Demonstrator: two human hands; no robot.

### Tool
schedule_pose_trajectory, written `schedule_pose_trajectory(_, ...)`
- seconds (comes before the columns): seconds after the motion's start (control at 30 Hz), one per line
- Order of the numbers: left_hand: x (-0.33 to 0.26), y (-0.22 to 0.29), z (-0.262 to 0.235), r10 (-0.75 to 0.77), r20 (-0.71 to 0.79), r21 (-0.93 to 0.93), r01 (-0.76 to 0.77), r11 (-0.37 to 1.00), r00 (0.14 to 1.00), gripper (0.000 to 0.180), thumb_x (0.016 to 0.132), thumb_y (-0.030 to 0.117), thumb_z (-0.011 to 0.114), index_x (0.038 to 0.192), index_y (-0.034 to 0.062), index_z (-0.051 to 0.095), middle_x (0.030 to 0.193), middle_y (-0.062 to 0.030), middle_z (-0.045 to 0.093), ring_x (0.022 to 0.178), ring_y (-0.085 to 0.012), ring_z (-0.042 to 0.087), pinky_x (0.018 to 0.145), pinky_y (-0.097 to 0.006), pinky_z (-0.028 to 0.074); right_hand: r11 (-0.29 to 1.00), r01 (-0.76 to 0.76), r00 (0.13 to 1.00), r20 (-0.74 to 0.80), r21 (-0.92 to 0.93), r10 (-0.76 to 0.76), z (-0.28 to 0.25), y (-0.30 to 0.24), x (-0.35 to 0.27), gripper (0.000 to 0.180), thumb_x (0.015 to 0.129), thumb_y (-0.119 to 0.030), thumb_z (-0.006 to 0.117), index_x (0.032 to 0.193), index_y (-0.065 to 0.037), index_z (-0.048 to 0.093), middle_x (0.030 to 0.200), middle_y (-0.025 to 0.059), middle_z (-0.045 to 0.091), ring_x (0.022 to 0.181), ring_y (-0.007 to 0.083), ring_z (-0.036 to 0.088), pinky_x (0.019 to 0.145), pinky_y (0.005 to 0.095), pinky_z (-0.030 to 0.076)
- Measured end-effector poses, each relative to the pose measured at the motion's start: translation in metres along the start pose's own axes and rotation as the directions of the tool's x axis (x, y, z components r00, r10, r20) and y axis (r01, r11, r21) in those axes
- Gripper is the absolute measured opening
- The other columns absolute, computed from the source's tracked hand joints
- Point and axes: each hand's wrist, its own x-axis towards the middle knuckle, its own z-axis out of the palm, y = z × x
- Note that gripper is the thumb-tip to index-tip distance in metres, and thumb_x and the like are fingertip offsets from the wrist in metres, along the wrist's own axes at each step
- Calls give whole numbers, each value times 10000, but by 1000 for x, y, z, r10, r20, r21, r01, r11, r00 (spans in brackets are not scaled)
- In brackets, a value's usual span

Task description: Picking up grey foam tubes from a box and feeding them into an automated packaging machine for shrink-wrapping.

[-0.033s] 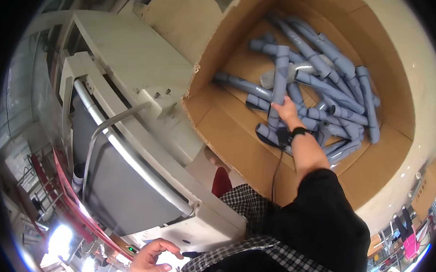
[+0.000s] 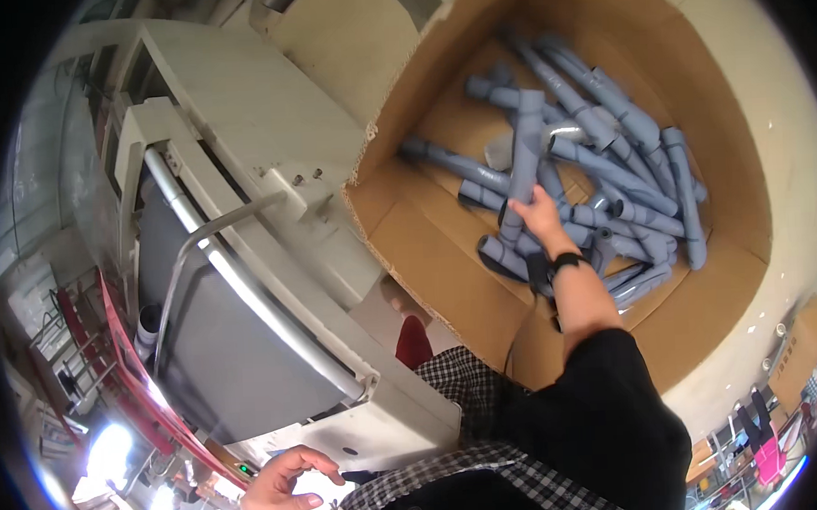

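The right hand (image 2: 542, 217) reaches down into the box (image 2: 447, 299), its fingers closed around the lower part of a blue-grey roll (image 2: 526, 145). That roll lies over others, its upper end pointing toward the box's far edge and its lower end toward the near edge. It is left of the middle of the heap.

The other rolls (image 2: 637, 172) lie crisscrossed on the box floor, most of them toward the right wall, with a few reaching out toward the left corner. Some show darker bands, and some have shiny wrapping. A pale piece (image 2: 498, 151) shows just beside the held roll; its kind is too blurred to tell. A dark object (image 2: 539, 275) is just beside the right wrist, near the box's near wall; what it is cannot be told. A black band (image 2: 568, 260) circles that wrist, and a black sleeve (image 2: 615, 383) covers the upper arm.

The left hand (image 2: 278, 493) is well apart from the box, near the lower end of the pale machine (image 2: 320, 213). Its thumb and fingers are curved, with a wide gap between them. Along the machine run a grey panel (image 2: 230, 345), a metal bar (image 2: 255, 284) and a bent tube (image 2: 183, 260).
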Motion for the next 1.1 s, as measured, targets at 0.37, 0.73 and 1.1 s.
schedule_pose_trajectory(0.37,27,55,29,684,264,774,-572,270,680,878,621,316,798,1348,55,380,1392,-186,371,1296,-377,332,1059,-464,267,871,389,912,10,298,-411,-175,-348,-253,519,707,-156,749,1135,15,508,1090,79,540,990,148,540,852,295,446)
schedule_pose_trajectory(0.73,-59,4,-21,733,213,80,-759,646,646,778,707,28,617,1412,72,292,959,-123,604,736,-182,628,650,-293,507,268,772,214,-161,-576,-963,-74,-486,-339,638,669,-303,795,1153,-4,505,1174,184,527,1128,362,475,990,427,341)
schedule_pose_trajectory(1.1,-177,-95,-173,726,-295,153,-720,677,621,459,888,267,596,1285,72,475,826,4,607,741,-78,568,639,-248,498,123,872,447,669,-474,-594,31,-516,-344,398,480,-50,716,855,-63,583,829,131,584,848,360,559,770,420,444)
